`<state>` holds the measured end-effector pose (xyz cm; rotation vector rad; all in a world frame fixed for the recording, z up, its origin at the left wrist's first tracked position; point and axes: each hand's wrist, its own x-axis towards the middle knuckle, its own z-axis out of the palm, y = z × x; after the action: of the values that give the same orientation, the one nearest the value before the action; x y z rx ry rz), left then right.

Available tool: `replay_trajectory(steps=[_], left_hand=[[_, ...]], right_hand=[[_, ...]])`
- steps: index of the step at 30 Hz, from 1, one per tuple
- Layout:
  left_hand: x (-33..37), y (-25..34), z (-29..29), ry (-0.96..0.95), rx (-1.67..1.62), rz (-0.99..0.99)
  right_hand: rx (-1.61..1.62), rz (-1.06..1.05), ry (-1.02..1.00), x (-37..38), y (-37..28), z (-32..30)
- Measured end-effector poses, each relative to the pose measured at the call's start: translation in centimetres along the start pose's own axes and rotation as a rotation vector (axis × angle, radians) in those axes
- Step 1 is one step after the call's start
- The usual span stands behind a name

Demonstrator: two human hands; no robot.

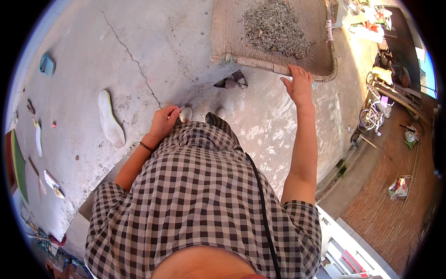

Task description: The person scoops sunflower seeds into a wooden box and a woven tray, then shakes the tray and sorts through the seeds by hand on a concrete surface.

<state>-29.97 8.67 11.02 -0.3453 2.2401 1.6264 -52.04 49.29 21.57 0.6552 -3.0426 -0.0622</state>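
A shallow woven winnowing basket (227, 28) extends past the top edge, with a heap of greyish seeds (278, 32), much like sunflower seeds, spread in it. My right hand (301, 86) is at the near right part of its bound rim, fingers hooked over the edge and thumb apart to the left. In front of my checked shirt, my left hand (164, 122) is closed, thumb and fingertips pressed together. Whatever it may pinch is too small or hidden to name. A dark-and-grey piece (232, 80) pokes out below the basket's near edge.
On the cracked concrete left of me lie a white shoe insole (110, 118) and a blue-green plastic item (47, 64). A bicycle (371, 115) stands at the far right, above a brick-paved strip (371, 209) with a plastic bag (398, 188). A black cord (262, 204) hangs down my shirt.
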Motion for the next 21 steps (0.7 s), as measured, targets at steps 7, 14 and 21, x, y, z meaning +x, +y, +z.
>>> replay_trajectory(steps=[7, 14, 21], left_hand=[[3.3, 5.5, 3.5, -0.029, -0.425, -0.085], [9.2, 11.5, 6.7, 0.104, -1.056, -0.166], [11.1, 15.2, 7.9, 0.356, -0.949, -0.046]], right_hand=[[0.064, -0.147, -0.058, 3.2, -3.0, -0.9], [0.483, -0.425, -0.264, 6.5, -16.8, -0.2], [0.949, -0.455, 0.001, 9.3, -6.9, -1.5]])
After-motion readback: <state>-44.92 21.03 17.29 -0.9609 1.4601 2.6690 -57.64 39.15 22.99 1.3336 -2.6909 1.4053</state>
